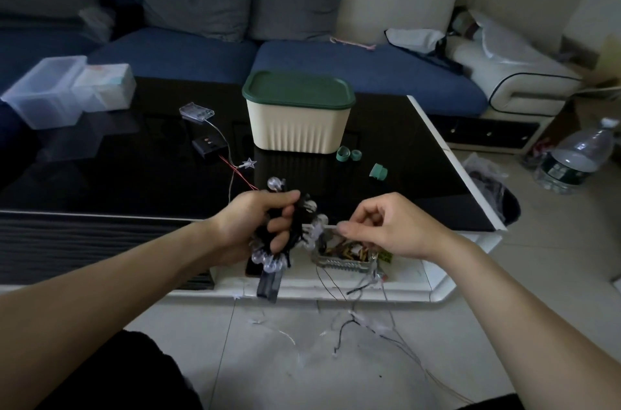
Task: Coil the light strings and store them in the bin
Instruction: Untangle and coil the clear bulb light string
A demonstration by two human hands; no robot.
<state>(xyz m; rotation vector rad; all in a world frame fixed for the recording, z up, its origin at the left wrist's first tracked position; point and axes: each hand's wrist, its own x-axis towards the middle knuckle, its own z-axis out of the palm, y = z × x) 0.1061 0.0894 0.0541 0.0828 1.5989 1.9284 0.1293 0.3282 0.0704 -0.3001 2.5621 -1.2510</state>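
Observation:
My left hand [258, 225] grips a coiled bundle of black-wired light string [297, 235] with clear round bulbs, held over the table's near edge. A dark battery box [268, 285] hangs below the bundle. My right hand [383, 225] pinches a thin strip or wire end beside the bundle. The cream bin [299, 130] with a green lid [297, 88] stands shut at the middle of the black table [134, 174]. Another string with a star bulb [248, 163] and a clear battery box [196, 112] lies on the table. Loose wires [366, 319] trail to the floor.
Green tape rolls [349, 154] and a green piece [379, 171] lie right of the bin. Clear plastic boxes [50, 90] sit far left. A glass ashtray [346, 255] rests on the lower white shelf. A water bottle [578, 157] stands on the floor at right, a blue sofa [336, 63] behind.

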